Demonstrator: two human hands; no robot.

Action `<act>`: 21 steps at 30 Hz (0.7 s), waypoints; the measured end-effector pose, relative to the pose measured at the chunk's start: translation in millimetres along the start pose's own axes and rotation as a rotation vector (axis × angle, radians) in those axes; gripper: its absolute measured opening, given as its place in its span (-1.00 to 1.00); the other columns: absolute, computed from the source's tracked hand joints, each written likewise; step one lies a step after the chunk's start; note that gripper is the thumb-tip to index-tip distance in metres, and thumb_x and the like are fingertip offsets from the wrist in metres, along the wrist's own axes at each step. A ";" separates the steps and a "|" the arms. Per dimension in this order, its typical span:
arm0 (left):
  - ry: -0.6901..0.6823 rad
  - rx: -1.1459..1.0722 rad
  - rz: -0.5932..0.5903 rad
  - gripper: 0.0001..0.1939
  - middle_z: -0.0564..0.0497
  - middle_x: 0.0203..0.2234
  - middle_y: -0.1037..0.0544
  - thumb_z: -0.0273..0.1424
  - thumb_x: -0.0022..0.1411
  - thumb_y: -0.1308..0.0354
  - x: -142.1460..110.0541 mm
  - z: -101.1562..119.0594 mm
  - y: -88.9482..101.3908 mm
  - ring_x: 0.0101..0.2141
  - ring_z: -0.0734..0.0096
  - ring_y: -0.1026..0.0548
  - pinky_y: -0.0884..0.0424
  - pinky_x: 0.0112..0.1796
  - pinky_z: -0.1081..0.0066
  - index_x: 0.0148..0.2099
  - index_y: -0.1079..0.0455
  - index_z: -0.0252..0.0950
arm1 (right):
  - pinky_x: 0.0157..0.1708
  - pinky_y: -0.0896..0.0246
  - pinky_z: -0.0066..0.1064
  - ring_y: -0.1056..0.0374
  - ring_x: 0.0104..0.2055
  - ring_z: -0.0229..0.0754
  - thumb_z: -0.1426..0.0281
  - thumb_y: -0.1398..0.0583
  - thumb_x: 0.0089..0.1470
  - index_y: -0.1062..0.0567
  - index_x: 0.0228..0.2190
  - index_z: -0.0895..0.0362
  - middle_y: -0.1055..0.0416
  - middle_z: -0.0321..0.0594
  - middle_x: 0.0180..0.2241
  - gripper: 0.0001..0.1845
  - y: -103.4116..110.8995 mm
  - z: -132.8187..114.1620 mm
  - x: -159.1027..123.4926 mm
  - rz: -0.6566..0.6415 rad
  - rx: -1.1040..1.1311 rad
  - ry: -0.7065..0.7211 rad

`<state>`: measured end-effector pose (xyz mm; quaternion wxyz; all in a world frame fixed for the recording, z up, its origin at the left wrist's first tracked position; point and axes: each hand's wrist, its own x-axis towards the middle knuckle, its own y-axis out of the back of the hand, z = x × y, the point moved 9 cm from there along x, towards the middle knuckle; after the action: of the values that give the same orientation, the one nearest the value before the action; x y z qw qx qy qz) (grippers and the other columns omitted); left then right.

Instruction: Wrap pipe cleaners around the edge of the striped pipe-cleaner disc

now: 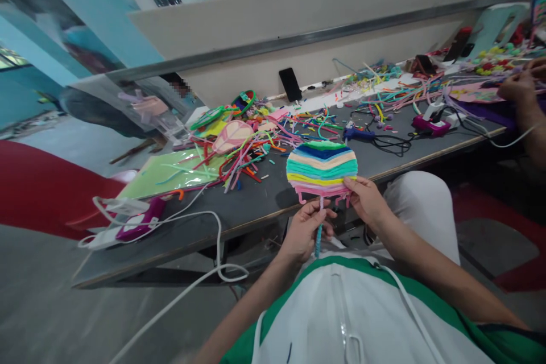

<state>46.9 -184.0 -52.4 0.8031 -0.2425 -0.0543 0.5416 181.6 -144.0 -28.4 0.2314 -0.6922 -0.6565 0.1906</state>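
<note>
A round fan (322, 168) made of striped pipe cleaners, in green, navy, cream, teal, yellow and pink bands, is held up in front of my lap at the table's edge. My left hand (306, 231) is closed around its thin handle (318, 239), which is wrapped in blue below and pale above. My right hand (367, 200) pinches the fan's lower right rim between thumb and fingers. A few pink pipe cleaner ends curl down from the fan's lower edge.
Loose pipe cleaners (243, 168) heap on the grey table (196, 210), with a green sheet (170, 170) beneath some. A blue glue gun (358, 133), a phone (290, 84) and a magenta power strip (143, 219) with white cable lie around. Another person's hands (518, 88) work at right.
</note>
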 end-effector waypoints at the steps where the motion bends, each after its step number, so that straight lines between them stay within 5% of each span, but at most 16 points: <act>1: -0.011 0.018 0.000 -0.64 -0.01 -0.36 -0.50 -0.30 0.11 -0.22 0.6 -0.4 1.1 -0.66 0.59 -0.37 -0.24 -0.68 0.54 -0.06 -0.33 -0.33 | -0.52 -0.23 -0.46 -0.32 -0.52 -0.29 0.28 -0.33 -0.13 -0.56 -0.46 0.12 -0.50 -0.29 -0.48 -0.82 1.4 0.7 0.0 0.007 -0.001 -0.003; 5: -0.012 0.054 0.008 -0.66 -0.01 -0.35 -0.50 -0.28 0.10 -0.23 2.5 -5.6 7.4 -0.73 0.72 -0.23 0.09 -0.75 0.61 -0.10 -0.39 -0.34 | -0.50 -0.25 -0.46 -0.33 -0.54 -0.29 0.27 -0.33 -0.13 -0.52 -0.54 0.14 -0.49 -0.29 -0.53 -0.81 7.1 4.6 1.2 0.024 0.008 -0.030; 10: -0.004 0.065 -0.003 -0.64 -0.09 -0.29 -0.53 -0.26 0.08 -0.23 3.5 -6.4 8.4 -0.74 0.77 -0.15 0.15 -0.72 0.60 -0.10 -0.41 -0.35 | -0.39 -0.30 -0.41 -0.40 -0.46 -0.23 0.28 -0.34 -0.15 -0.54 -0.51 0.16 -0.53 -0.25 -0.48 -0.80 9.5 8.9 7.2 0.001 0.026 -0.085; 21: 0.078 -0.038 0.012 -0.57 -0.11 -0.32 -0.52 -0.17 0.11 -0.20 -4.8 -7.4 8.9 -0.54 0.51 -0.43 -0.31 -0.58 0.50 -0.06 -0.35 -0.36 | -0.28 -0.31 -0.36 -0.41 -0.34 -0.18 0.23 -0.33 -0.14 -0.56 -0.47 0.11 -0.52 -0.27 -0.44 -0.79 8.0 -4.4 7.1 0.076 -0.074 0.041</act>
<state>40.0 -188.1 -62.0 0.7966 -0.2788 -0.0318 0.5354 191.1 -137.5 -29.1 0.2116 -0.7284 -0.6317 0.1604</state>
